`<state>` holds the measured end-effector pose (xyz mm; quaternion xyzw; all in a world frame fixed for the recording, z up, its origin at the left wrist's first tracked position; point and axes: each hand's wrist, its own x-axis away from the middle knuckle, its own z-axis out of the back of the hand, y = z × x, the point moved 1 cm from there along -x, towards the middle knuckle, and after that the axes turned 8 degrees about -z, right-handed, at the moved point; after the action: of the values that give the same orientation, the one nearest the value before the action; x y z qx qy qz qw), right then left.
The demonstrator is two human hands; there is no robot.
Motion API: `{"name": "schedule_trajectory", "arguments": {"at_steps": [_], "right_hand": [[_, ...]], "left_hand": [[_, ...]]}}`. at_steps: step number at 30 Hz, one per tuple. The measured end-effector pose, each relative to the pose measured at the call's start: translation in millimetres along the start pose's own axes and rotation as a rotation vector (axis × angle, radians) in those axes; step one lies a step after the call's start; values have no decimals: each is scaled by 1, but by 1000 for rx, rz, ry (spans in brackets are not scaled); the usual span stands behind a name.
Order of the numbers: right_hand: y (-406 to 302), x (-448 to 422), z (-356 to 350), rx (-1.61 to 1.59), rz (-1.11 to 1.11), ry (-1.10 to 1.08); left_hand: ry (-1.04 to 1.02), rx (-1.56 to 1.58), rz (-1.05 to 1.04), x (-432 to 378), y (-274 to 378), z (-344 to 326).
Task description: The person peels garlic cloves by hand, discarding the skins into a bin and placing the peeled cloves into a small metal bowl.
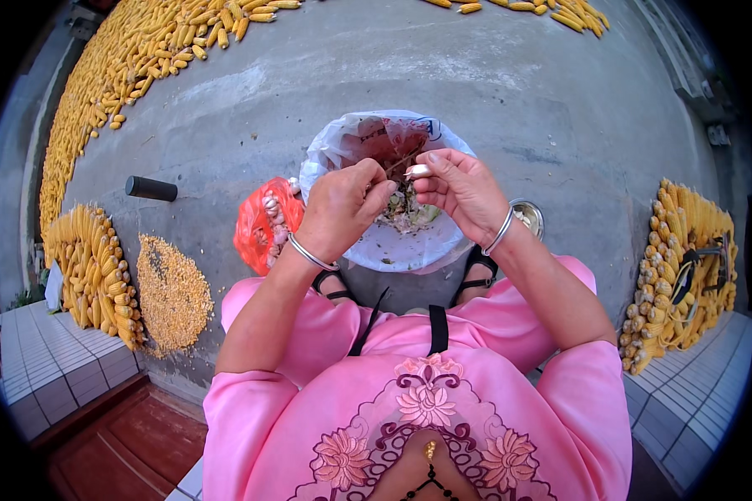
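My right hand (pixel 460 188) pinches a pale garlic clove (pixel 418 171) between thumb and fingers above a lined bin. Just left of it is my left hand (pixel 351 203), fingers curled in and thumb toward the clove; whether something small is between its fingertips is hidden. Beneath both hands, the bin's white plastic liner (pixel 407 250) holds peelings and plant scraps (pixel 407 210). A red plastic bag (pixel 247 222) with garlic bulbs (pixel 276 213) lies left of the bin. Partly behind my right wrist stands a metal bowl (pixel 540 219) with pale cloves (pixel 521 217) in it.
Corn cobs (pixel 113 75) spread over the concrete floor (pixel 363 69) at far left. Stacked cobs flank me at left (pixel 94 275) and right (pixel 664 275), by tiled ledges (pixel 56 357). Loose kernels (pixel 172 294) and a dark cylinder (pixel 151 188) lie on the left.
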<state>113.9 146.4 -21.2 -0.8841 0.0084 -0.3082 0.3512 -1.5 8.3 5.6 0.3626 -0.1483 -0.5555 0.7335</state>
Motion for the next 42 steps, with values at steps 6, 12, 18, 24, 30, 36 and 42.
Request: {"name": "schedule_trajectory", "arguments": {"at_steps": [6,12,18,24,30,36,42], "right_hand": [[9,0,-7,144,24,11],[2,8,-23,74,100,-83],[-2,11,-22,182,220,-102],[0,9,-17,262,289,-51],[0,10,-20,207,307,-48],[0,10,-18,213,322,-61],[-3,15,-30,151,309,-41]], "left_hand": [[43,85,-86,-4,11,-10],[148,301,34,-4,9,-6],[266,119,-219,-4,9,-9],[279,-266,-412,-6,12,-11],[284,-270,-407,-5,15,-11],[346,-32,-360,-7,15,-11],[436,-104,-373,-7,11,-7]]}}
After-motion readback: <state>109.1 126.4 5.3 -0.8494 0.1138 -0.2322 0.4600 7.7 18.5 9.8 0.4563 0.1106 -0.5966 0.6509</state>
